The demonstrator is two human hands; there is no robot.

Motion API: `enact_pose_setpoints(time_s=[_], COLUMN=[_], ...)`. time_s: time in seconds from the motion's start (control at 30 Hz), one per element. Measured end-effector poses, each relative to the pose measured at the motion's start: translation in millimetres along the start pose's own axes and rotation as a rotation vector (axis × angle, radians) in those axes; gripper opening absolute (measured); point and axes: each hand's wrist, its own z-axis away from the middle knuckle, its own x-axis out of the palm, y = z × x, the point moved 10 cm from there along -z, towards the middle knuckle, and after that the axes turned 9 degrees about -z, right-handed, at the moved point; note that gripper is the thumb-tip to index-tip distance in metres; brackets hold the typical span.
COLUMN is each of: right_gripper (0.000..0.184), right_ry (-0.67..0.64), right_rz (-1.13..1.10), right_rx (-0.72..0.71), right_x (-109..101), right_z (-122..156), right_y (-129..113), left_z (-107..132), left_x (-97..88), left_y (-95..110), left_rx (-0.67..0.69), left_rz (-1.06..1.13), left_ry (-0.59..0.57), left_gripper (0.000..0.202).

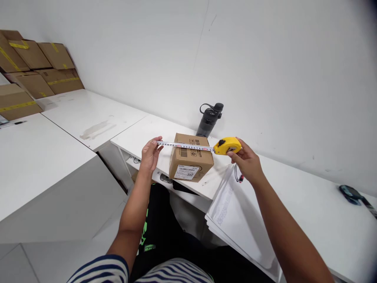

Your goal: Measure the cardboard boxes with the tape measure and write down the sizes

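Observation:
A small cardboard box (193,157) with a white label and printed marks stands on the white desk. Above its top stretches the blade of a tape measure (228,146), a yellow case with a black button. My left hand (151,154) pinches the free end of the blade, left of the box. On the right, my right hand (246,159) grips the yellow case, its fingers closed round the far side. A dark cord with a red piece hangs below the case. Whether the blade touches the box I cannot tell.
Behind the box, a dark water bottle (208,120) stands by the wall. A stack of papers (235,220) lies at the front right. A dark device (352,195) rests at far right. Several taped cartons (35,84) are piled at far left. Under the desktop is a shelf with a mouse (165,178).

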Motion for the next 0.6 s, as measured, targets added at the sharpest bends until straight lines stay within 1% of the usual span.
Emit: enact_pose_setpoints(time_s=[0.13, 0.23, 0.33, 0.43, 0.5, 0.6], right_gripper=[0.078, 0.076, 0.076, 0.079, 0.079, 0.077], right_ry=[-0.030, -0.013, 0.002, 0.001, -0.006, -0.020], right_rz=[0.032, 0.076, 0.093, 0.089, 0.084, 0.088], right_rx=[0.011, 0.018, 0.020, 0.039, 0.046, 0.030], right_x=[17, 19, 17, 15, 14, 16], right_z=[-3, -3, 0, 1, 1, -1], right_y=[-2, -7, -10, -5, -1, 0], left_z=[6, 9, 11, 13, 13, 13], left_x=[16.9, 29.0, 43.5, 54.9, 55.4, 51.4], left_y=[-9, -19, -26, -36, -40, -42], left_rx=[-0.029, -0.086, -0.123, -0.218, -0.282, -0.316], left_rz=[-0.216, -0.310, -0.298, -0.251, -0.223, -0.205], left_ry=[-0.033, 0.004, 0.041, 0.018, 0.013, 0.023], left_gripper=[0.027, 0.031, 0.039, 0.044, 0.048, 0.052])
